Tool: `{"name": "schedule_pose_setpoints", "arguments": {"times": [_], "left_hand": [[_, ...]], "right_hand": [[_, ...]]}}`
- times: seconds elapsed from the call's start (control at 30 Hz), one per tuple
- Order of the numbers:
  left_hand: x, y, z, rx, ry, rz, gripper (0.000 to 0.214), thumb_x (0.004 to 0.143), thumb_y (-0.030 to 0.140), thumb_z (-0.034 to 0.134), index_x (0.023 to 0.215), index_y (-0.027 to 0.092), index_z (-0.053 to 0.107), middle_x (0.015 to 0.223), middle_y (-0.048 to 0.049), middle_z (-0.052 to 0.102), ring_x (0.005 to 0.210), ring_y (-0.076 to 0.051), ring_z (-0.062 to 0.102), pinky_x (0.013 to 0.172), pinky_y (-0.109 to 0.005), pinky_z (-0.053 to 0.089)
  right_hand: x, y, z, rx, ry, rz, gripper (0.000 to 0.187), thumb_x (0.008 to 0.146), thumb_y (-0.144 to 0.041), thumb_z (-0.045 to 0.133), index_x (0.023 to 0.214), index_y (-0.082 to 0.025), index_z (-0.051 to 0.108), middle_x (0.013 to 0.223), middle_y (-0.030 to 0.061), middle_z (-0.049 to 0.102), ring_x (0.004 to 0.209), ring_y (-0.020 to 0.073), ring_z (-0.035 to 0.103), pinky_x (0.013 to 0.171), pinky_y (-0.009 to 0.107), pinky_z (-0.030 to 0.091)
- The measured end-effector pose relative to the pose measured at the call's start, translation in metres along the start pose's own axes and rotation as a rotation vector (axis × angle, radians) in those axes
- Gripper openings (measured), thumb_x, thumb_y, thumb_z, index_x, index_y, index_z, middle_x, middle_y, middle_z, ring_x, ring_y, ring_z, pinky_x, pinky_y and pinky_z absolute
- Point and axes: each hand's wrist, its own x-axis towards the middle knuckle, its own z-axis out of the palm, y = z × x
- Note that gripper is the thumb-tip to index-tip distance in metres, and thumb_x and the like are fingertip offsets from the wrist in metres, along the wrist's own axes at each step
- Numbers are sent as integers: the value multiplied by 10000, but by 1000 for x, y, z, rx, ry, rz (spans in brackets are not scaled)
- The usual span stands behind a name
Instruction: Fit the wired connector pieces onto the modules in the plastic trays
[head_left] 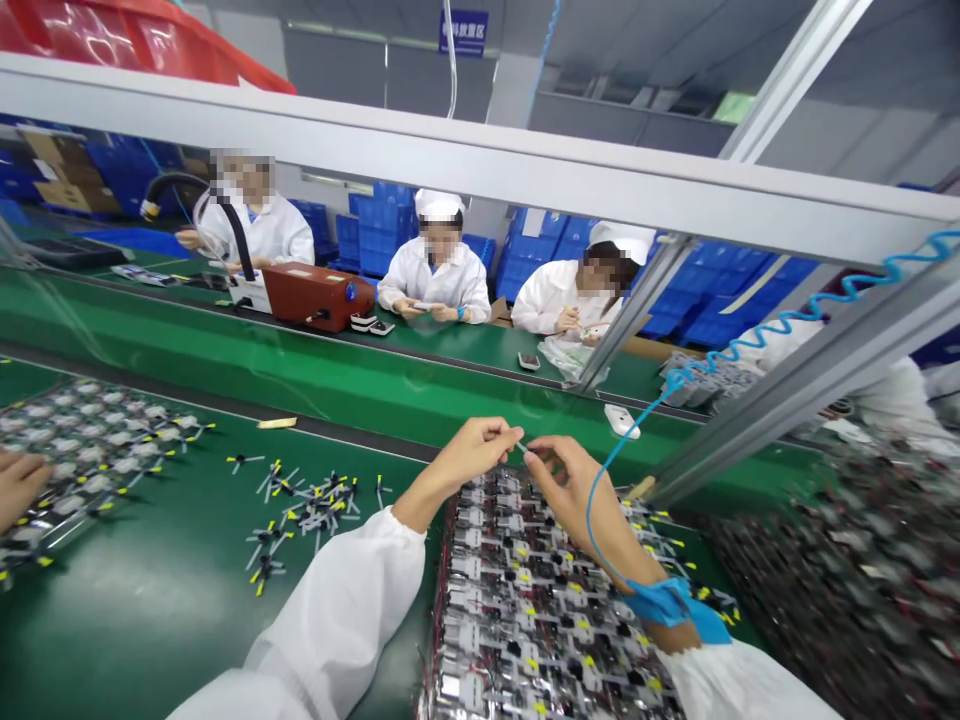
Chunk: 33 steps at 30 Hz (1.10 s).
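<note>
The left hand (472, 455) and right hand (570, 490) met above a stack of wired circuit boards (517, 590), both pinching a thin pale part (521, 446) between their fingertips. A blue wrist strap (664, 603) circled the right wrist. Left of the hands, loose black-and-yellow connectors (319, 510) lay on a green bench (135, 620).
</note>
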Motion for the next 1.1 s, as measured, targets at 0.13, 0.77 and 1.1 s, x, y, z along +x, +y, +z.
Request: {"name": "schedule_pose_setpoints", "arguments": {"times": [0.13,0.77,1.1], "left_hand": [[1,-6,-1,3,-27,66,514,771,662,596,667,169,497,582,48,489,518,-79,401,499,-206,272],[7,-62,-7,1006,-384,324,434,906,55,390,1156,302,645,1212,-47,536,1068,-220,528,941,-355,429],[13,-65,-14,999,-455,343,563,823,-16,384,1224,301,620,1187,-53,545,1105,-206,546,982,-313,430]], "right_hand": [[0,3,1,27,-29,77,353,951,-493,465,1070,-198,619,806,56,649,663,197,595,641,305,487],[-9,59,13,-84,-184,223,198,791,-272,526,837,-221,712,814,41,704,722,206,650,684,291,476],[-5,67,18,-134,-209,237,260,809,-254,509,908,-227,748,899,47,726,796,216,664,731,297,473]]}}
